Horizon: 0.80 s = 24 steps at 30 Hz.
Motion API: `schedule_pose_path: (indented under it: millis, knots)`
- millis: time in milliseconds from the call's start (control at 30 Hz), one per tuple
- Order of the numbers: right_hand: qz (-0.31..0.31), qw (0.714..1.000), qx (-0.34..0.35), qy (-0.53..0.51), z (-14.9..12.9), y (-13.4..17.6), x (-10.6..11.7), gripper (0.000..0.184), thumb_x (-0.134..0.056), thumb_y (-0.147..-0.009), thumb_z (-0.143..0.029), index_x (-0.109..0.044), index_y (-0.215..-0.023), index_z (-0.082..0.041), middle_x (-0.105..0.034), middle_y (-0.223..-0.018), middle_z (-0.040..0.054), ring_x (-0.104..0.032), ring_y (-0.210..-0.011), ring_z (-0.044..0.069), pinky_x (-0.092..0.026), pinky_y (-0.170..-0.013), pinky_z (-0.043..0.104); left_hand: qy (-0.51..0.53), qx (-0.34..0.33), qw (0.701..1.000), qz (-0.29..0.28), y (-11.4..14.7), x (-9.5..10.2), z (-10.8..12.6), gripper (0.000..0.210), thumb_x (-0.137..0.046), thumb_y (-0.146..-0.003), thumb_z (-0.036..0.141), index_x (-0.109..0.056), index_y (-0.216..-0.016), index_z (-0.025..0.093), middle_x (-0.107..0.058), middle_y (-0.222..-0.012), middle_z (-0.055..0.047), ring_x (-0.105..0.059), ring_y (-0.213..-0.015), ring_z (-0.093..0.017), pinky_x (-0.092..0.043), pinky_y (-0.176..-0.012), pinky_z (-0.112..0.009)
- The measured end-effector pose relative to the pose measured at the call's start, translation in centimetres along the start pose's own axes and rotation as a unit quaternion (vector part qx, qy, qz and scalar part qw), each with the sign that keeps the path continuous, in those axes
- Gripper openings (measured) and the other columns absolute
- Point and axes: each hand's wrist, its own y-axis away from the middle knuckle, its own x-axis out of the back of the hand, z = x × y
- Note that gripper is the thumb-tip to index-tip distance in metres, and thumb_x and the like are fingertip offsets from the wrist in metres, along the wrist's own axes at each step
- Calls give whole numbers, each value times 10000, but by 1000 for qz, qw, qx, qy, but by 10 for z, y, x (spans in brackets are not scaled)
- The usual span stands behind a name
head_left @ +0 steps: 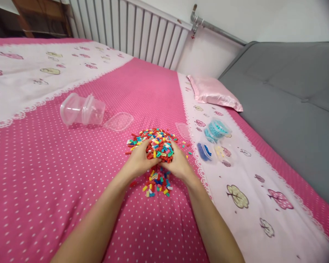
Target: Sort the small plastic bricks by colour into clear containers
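Note:
A heap of small plastic building bricks [157,136] in red, yellow, blue, green and white lies on the pink dotted bedspread. My left hand [140,159] cups the heap from the left, and my right hand [178,160] cups it from the right. Between them the two palms hold a mound of bricks, with the thumbs meeting at the near side. Some loose bricks [157,182] have spread below my wrists, toward me. The far fingers of both hands are partly buried or hidden by the bricks.
Clear nested tubs [82,110] lie on their side at left, near a clear lid [119,121]; another lid [184,130] is right of the heap. Tubs of turquoise bricks [216,128], blue bricks [204,151] and pale yellow pieces [222,151] stand at right. Beyond are a pink pillow [214,91] and radiator [137,31].

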Motion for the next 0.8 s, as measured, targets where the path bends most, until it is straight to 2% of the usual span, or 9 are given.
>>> schedule_pose_path:
  millis: [200,267,333,433,500,600,667,800]
  knots:
    - [73,995,60,9,-5,-4,6,664,-661,-603,-151,-442,-1226,-223,-514,-1233,75,-468,-1146,240,-350,-1000,410,49,-99,994,-4,0,1,2,679,-660,-638,247,-419,-1270,179,-478,-1290,-115,-448,-1170,-270,-347,-980,-427]
    - [68,995,76,3,-4,-5,8,661,-645,-638,-154,-418,-1252,-244,-483,-1267,69,-431,-1183,239,-342,-1012,425,55,-120,991,-8,-1,5,2,689,-670,-645,265,-415,-1281,194,-456,-1313,-117,-433,-1185,-272,-345,-980,-434]
    - [48,995,84,-23,-4,-5,10,638,-600,-690,-158,-383,-1278,-278,-428,-1322,54,-398,-1215,232,-400,-968,417,71,-125,989,-23,-1,10,2,662,-658,-669,294,-423,-1282,208,-455,-1317,-112,-451,-1167,-269,-381,-948,-425]
    - [12,994,78,-72,-2,-6,16,600,-529,-747,-165,-343,-1298,-311,-367,-1374,37,-424,-1196,217,-510,-803,344,93,-102,989,-51,-1,20,1,572,-596,-731,332,-446,-1271,215,-509,-1266,-97,-522,-1078,-248,-454,-852,-382]
    - [15,994,70,-79,1,-8,22,537,-500,-774,-183,-370,-1282,-298,-396,-1356,45,-482,-1138,204,-523,-742,315,82,-72,993,-39,-1,29,-1,534,-549,-763,363,-459,-1264,202,-577,-1171,-89,-572,-974,-229,-479,-786,-360]
    - [78,994,60,-43,12,-15,30,390,-477,-807,-244,-473,-1197,-237,-521,-1236,71,-538,-1055,192,-485,-823,349,5,-23,999,38,-4,42,-9,525,-486,-786,425,-484,-1241,164,-621,-1070,-93,-593,-862,-213,-475,-765,-363]
    - [116,992,46,-1,25,-20,32,332,-464,-823,-312,-530,-1128,-200,-583,-1146,87,-544,-1040,200,-432,-903,390,-68,0,994,84,-8,45,-19,506,-422,-808,451,-526,-1191,136,-614,-1082,-110,-580,-894,-226,-449,-811,-379]
    - [146,986,6,80,57,-27,22,430,-378,-848,-436,-550,-1111,-142,-580,-1140,136,-504,-1090,234,-355,-970,436,-163,36,982,91,-18,35,-39,497,-301,-850,421,-580,-1092,90,-621,-1041,-151,-544,-990,-271,-394,-878,-428]
